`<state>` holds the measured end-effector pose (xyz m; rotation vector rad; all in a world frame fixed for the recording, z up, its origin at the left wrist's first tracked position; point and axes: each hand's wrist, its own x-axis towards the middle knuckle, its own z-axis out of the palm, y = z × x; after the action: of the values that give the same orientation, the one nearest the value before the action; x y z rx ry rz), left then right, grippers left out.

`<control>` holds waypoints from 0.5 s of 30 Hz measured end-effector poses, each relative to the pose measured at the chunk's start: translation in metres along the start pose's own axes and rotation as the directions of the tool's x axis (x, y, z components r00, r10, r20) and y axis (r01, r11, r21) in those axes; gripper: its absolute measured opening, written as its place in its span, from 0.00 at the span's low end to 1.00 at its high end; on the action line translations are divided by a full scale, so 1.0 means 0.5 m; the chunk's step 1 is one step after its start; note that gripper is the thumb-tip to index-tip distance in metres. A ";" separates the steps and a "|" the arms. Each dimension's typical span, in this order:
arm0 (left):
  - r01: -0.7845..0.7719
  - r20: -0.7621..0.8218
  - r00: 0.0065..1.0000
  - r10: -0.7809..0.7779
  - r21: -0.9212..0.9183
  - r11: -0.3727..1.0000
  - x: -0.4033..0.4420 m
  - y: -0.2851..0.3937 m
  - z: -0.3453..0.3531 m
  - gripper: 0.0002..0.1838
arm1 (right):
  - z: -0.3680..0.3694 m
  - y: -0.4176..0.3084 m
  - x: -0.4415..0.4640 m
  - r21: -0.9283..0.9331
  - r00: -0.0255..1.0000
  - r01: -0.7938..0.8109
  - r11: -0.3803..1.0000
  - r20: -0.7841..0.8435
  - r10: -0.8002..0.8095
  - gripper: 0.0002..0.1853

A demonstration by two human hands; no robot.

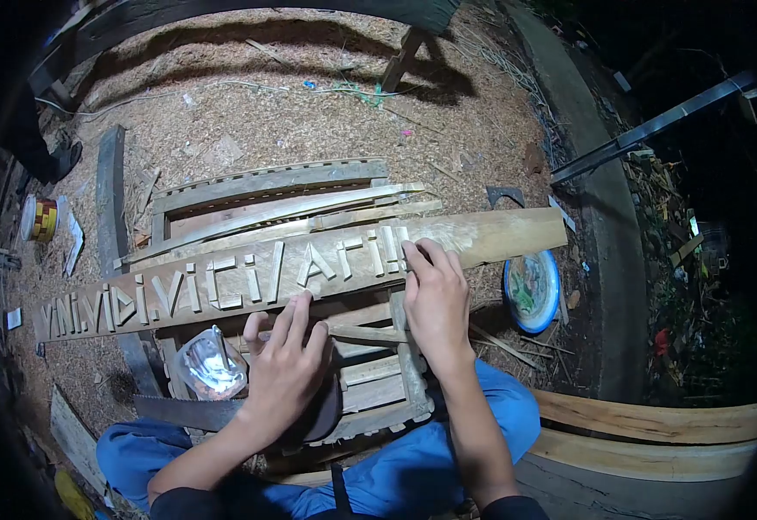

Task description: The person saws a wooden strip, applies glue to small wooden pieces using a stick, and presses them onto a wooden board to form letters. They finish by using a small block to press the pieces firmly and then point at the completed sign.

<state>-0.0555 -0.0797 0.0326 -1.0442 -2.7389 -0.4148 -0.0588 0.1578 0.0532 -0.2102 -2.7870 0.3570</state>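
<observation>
A long wooden plank (508, 232) lies across the frame, bearing raised letters made of small wood strips (214, 286). My right hand (436, 299) is at the right end of the lettering, its fingers bent over the last upright strips; what its fingertips hold, if anything, is hidden. My left hand (287, 355) rests near the plank's lower edge, below the slash-shaped strip, with its fingers apart and nothing visible in them. Just left of it stands a clear plastic container (211, 364) with a whitish substance and a stick or brush in it.
Under the plank is a slatted wooden frame (411, 373). A saw (184, 412) lies by my left forearm. A blue-rimmed basin (532, 290) sits at the right, a yellow-and-red tin (42, 219) at the left. A person's foot (67, 162) shows at upper left.
</observation>
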 end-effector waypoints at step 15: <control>-0.035 -0.049 0.998 0.036 0.011 0.999 0.000 -0.001 0.013 0.14 | -0.001 0.006 -0.005 0.103 0.999 -0.039 0.994 -0.012 0.040 0.24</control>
<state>-0.0560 -0.0779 0.0262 -1.0640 -2.6721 -0.4150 -0.0561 0.1602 0.0523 -0.2428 -2.7450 0.5054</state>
